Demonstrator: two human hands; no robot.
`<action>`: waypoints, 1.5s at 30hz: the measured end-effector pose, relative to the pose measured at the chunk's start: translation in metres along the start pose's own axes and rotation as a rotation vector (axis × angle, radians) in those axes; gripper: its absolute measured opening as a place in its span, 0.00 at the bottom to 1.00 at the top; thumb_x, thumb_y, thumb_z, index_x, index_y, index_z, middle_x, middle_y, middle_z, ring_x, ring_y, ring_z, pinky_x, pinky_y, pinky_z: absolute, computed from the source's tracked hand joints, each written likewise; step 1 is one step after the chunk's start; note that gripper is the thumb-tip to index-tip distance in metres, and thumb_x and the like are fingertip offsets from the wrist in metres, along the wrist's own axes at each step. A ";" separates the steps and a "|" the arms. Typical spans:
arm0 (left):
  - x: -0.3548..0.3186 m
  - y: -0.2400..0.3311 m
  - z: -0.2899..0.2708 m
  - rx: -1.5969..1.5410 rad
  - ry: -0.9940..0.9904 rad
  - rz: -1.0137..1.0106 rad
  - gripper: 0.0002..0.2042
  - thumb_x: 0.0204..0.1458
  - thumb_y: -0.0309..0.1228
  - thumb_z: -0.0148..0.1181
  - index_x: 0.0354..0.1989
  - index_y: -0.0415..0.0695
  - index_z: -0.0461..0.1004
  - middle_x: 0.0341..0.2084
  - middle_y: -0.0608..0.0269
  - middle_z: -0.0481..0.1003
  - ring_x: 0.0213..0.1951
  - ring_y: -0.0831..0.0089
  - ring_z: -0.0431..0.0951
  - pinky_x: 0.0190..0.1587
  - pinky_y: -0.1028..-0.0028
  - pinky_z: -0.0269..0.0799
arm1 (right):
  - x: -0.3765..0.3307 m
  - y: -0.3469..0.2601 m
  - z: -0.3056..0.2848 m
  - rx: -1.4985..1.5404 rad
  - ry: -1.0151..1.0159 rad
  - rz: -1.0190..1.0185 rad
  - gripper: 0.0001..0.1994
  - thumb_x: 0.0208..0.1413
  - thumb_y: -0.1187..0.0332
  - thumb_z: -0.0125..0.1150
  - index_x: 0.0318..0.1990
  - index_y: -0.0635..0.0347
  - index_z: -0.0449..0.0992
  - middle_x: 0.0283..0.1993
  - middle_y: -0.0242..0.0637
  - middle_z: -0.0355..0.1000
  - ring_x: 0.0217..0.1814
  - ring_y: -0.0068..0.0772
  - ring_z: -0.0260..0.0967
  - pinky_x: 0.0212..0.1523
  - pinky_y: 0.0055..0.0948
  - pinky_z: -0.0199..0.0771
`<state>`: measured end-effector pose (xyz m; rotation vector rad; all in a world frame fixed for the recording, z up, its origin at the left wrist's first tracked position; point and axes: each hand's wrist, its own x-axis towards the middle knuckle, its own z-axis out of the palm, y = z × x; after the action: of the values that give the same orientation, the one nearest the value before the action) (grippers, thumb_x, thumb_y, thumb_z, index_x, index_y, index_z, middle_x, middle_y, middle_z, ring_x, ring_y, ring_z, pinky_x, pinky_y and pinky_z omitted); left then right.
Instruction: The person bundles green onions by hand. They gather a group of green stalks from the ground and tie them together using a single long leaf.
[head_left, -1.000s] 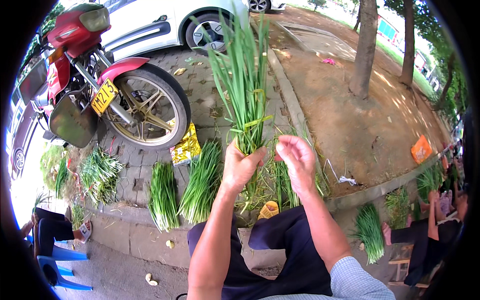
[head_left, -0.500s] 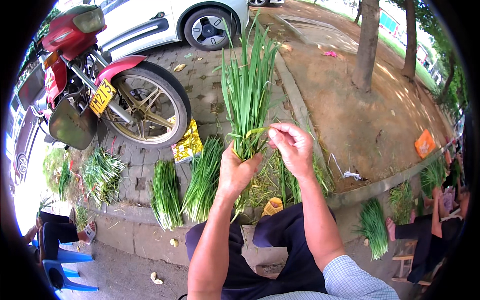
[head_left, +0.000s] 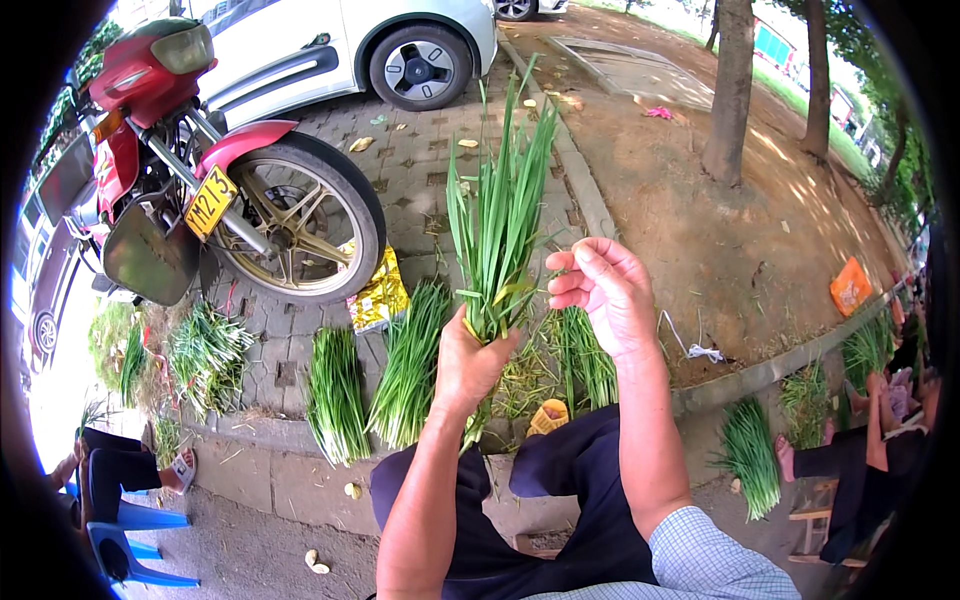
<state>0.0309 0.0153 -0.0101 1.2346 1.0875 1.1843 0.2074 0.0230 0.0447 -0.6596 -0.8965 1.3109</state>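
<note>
In the centre of the frame, a bundle of long green leaves [head_left: 500, 225] is held roughly upright by the left hand [head_left: 472, 365]. Its lower part is wrapped by the closed fingers; the blades are fanned out above the fist, and stem ends are seen beneath it. A yellowed leaf [head_left: 515, 291] is bent across the front, just above the grip. The right hand [head_left: 612, 295] is raised just right of the bundle, apart from it, with the fingers bent and the thumb brought near the index finger; whether a thin strand is pinched there cannot be told. Left of the lower centre, a shorter bunch [head_left: 337, 395] and a longer bunch [head_left: 412, 370] are laid side by side.
</note>
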 end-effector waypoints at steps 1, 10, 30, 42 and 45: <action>-0.001 -0.001 0.001 -0.014 0.000 0.005 0.14 0.43 0.21 0.61 0.40 0.38 0.72 0.29 0.65 0.77 0.29 0.80 0.73 0.35 0.77 0.70 | 0.000 -0.001 -0.003 0.027 0.004 0.016 0.07 0.57 0.69 0.57 0.37 0.65 0.74 0.35 0.44 0.76 0.30 0.30 0.76 0.30 0.30 0.80; -0.007 0.017 -0.007 -0.148 0.010 -0.016 0.10 0.45 0.19 0.60 0.36 0.39 0.71 0.23 0.69 0.73 0.21 0.81 0.70 0.24 0.79 0.68 | -0.005 0.016 -0.017 -0.574 0.030 0.038 0.05 0.52 0.73 0.63 0.35 0.65 0.76 0.28 0.35 0.74 0.25 0.22 0.72 0.28 0.22 0.76; -0.007 0.004 -0.019 0.095 0.098 0.066 0.15 0.43 0.22 0.61 0.42 0.38 0.72 0.32 0.60 0.79 0.33 0.76 0.77 0.40 0.73 0.72 | -0.013 0.031 0.029 -0.901 -0.192 -0.499 0.15 0.50 0.72 0.64 0.46 0.59 0.75 0.44 0.35 0.67 0.34 0.21 0.69 0.26 0.19 0.71; -0.016 0.013 -0.020 0.367 0.175 0.085 0.14 0.42 0.27 0.62 0.38 0.37 0.71 0.29 0.50 0.78 0.34 0.54 0.79 0.38 0.64 0.72 | -0.009 0.047 0.026 -0.813 -0.195 -0.409 0.07 0.54 0.72 0.62 0.38 0.65 0.77 0.29 0.29 0.71 0.25 0.14 0.67 0.24 0.15 0.67; -0.017 0.012 -0.021 0.360 0.167 0.094 0.15 0.42 0.27 0.62 0.39 0.37 0.71 0.29 0.49 0.78 0.35 0.54 0.79 0.39 0.64 0.72 | -0.010 0.040 0.026 -0.671 -0.130 -0.266 0.07 0.57 0.70 0.59 0.38 0.64 0.76 0.29 0.28 0.71 0.25 0.14 0.67 0.23 0.15 0.68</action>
<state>0.0083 0.0003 0.0007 1.4946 1.4251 1.2135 0.1641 0.0180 0.0229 -0.9353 -1.5004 0.8078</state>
